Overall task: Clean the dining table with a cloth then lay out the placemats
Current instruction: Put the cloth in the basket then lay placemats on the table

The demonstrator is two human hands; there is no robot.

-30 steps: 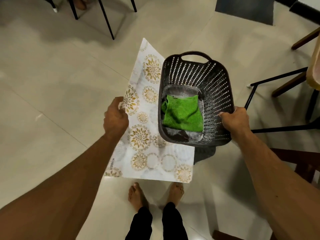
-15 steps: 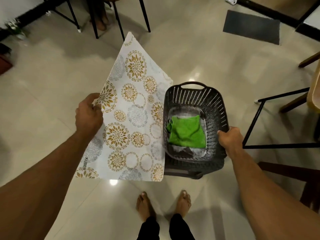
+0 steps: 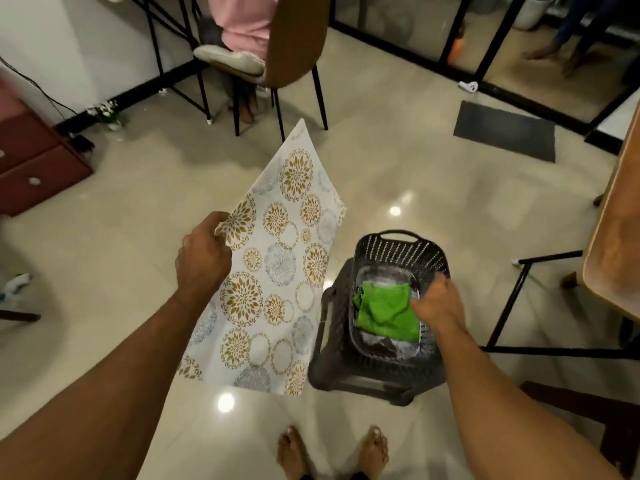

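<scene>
The left hand point(image 3: 202, 261) is closed on the long edge of a white rectangular placemat printed with gold and grey floral circles point(image 3: 273, 282), pinching it so the sheet hangs stiffly out over the glossy beige tiled floor point(image 3: 398, 161). The right hand point(image 3: 437, 304) reaches down inside a dark perforated plastic basket with a loop handle point(image 3: 403, 252), which sits on a dark plastic stool point(image 3: 332, 358); its fingers curl at the right edge of a bright green microfibre cloth point(image 3: 386, 311) lying crumpled in the basket's bottom. Whether they have already closed on the fabric I cannot tell, since the hand is blurred and covers the contact

The step appears to be fetching the cloth, since wiping comes before laying mats. To do it well, gather a good fold of the fabric between thumb and fingers rather than a single corner, and lift straight up so it clears the basket wall without dragging or tipping the basket off the stool. The placemat is better parked flat somewhere clean than carried along, because wiping goes easier with a free second hand, and a one-sided pinch risks creasing the sheet. The wooden table point(image 3: 613, 244) shows only as an edge at the far right, near enough for a short turn
</scene>
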